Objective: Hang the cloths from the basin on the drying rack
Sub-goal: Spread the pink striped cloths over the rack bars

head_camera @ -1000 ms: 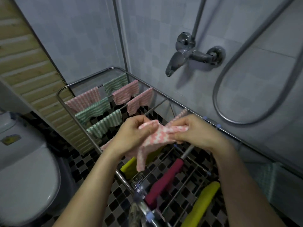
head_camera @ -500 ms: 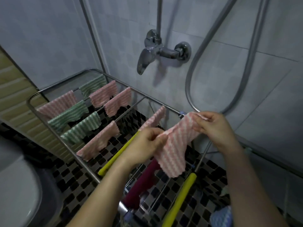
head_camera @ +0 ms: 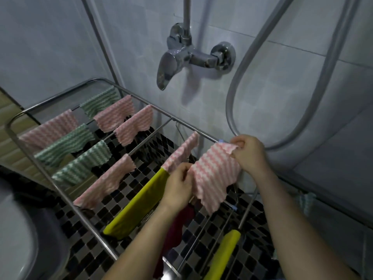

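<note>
Pink striped cloth (head_camera: 214,174): pinched at 9 o'clock by left hand (head_camera: 178,186), at 2 o'clock by right hand (head_camera: 249,153), over drying rack (head_camera: 90,226).

Head-worn view, looking forward and down, close over chrome wire drying rack (head_camera: 150,137), grey tiled wall (head_camera: 262,87) ahead

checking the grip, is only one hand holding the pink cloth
No, the left hand pinches the near edge of the pink cloth and the right hand its far corner.
</note>
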Action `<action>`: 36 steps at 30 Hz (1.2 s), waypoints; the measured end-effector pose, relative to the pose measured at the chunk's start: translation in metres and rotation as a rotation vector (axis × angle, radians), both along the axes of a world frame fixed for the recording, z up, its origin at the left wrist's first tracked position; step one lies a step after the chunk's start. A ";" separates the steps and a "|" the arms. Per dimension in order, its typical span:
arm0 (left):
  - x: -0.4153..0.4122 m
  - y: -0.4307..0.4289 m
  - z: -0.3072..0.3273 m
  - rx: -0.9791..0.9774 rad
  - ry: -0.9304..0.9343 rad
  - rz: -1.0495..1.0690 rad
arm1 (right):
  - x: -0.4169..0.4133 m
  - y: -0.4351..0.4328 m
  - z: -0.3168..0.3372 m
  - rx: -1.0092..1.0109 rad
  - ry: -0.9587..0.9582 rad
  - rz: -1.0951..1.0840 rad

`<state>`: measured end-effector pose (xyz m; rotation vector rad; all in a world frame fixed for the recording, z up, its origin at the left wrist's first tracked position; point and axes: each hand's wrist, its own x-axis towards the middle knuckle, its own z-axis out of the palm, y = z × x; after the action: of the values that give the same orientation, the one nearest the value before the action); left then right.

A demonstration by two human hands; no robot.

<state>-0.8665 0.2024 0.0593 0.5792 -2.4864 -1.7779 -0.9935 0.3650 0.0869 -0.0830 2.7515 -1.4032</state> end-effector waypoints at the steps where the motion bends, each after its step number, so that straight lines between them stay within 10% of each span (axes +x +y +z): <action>1: -0.003 -0.003 -0.003 0.008 0.004 0.042 | -0.005 -0.007 -0.002 0.031 0.011 0.009; 9: -0.010 -0.014 -0.023 -0.413 -0.079 0.015 | 0.007 -0.031 -0.039 0.138 -0.036 -0.053; 27: 0.000 0.007 -0.025 -0.510 -0.004 -0.167 | 0.011 -0.029 -0.048 0.276 -0.054 -0.224; 36: 0.008 0.003 -0.026 -0.533 -0.054 -0.221 | 0.028 -0.018 -0.050 0.300 -0.173 0.338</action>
<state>-0.8582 0.2051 0.0337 0.3255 -2.9804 -1.0644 -0.9655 0.3467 0.0367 -0.3733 2.6117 -0.8655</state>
